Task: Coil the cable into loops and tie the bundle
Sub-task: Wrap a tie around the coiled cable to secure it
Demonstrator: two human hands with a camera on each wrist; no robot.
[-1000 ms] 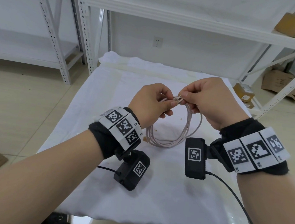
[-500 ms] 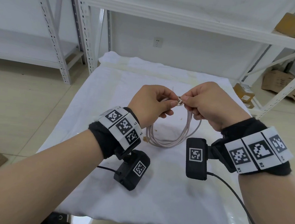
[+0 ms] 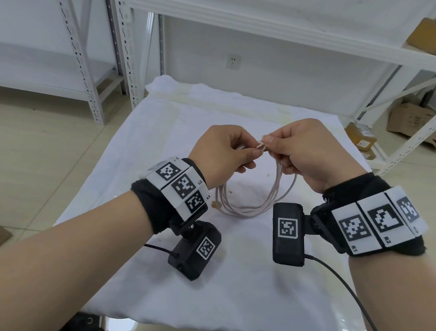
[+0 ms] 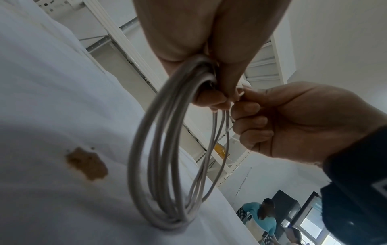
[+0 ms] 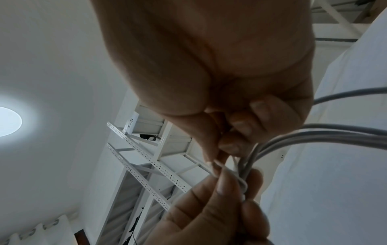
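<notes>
Cable [image 3: 247, 209], coiled in loops, hangs from my two hands, its lower arc resting on the white-clothed surface [image 3: 227, 296]. My left grip [image 3: 220, 150] pinches the top of the bundle; my right grip [image 3: 309, 151] pinches a thin tie [image 3: 338, 151] there.

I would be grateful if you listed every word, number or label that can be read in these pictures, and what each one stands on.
"R1" and "R2": on the right wristband's marker tiles.
"L2": on the left wristband's marker tiles; its other tile labels are too small to read.
"1-5": on a white tag on the shelving rack, in the right wrist view.
Print on the cardboard boxes: too small to read.
</notes>
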